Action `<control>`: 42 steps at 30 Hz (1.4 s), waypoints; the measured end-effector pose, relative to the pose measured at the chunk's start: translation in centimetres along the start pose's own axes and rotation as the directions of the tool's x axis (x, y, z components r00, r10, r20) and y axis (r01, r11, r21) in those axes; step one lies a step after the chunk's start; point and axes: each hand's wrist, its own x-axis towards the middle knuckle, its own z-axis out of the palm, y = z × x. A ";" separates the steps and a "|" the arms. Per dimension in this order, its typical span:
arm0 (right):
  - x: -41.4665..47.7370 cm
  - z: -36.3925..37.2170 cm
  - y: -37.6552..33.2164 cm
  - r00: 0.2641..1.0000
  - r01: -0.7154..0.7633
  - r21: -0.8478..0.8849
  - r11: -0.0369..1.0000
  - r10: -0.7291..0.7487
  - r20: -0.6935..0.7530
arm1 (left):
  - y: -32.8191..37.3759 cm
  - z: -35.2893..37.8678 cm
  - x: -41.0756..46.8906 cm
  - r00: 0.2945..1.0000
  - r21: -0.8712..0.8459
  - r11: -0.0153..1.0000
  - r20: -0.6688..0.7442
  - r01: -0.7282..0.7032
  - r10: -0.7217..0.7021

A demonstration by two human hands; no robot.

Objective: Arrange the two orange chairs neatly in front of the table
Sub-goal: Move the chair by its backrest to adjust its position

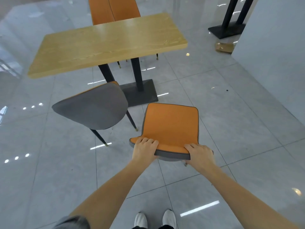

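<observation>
An orange chair with grey piping stands just in front of me, its seat facing the table. My left hand and my right hand both grip the top edge of its backrest. To its left a second chair shows its grey back and a thin orange rim, angled toward the wooden table. The table rests on two black posts and a dark base plate.
Two more orange chair backs stand behind the table's far side. A black stand and a brown cardboard package lie at the upper right beside a white wall. Glossy grey tiles cover the floor. My white shoes show below.
</observation>
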 end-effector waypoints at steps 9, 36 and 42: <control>1.8 1.9 0.9 0.947 0.149 0.047 0.988 -0.129 -0.295 | -0.8 1.0 1.0 0.994 -0.031 0.999 -0.108 0.026 -0.029; 23.0 -0.4 0.9 0.933 0.205 0.053 0.977 -0.179 -0.312 | -12.6 -1.5 15.9 0.985 -0.033 0.996 -0.149 0.082 -0.086; 25.5 -1.3 0.6 0.944 0.181 0.072 0.981 -0.152 -0.294 | -14.2 -1.5 18.2 0.978 -0.030 0.998 -0.202 0.052 -0.057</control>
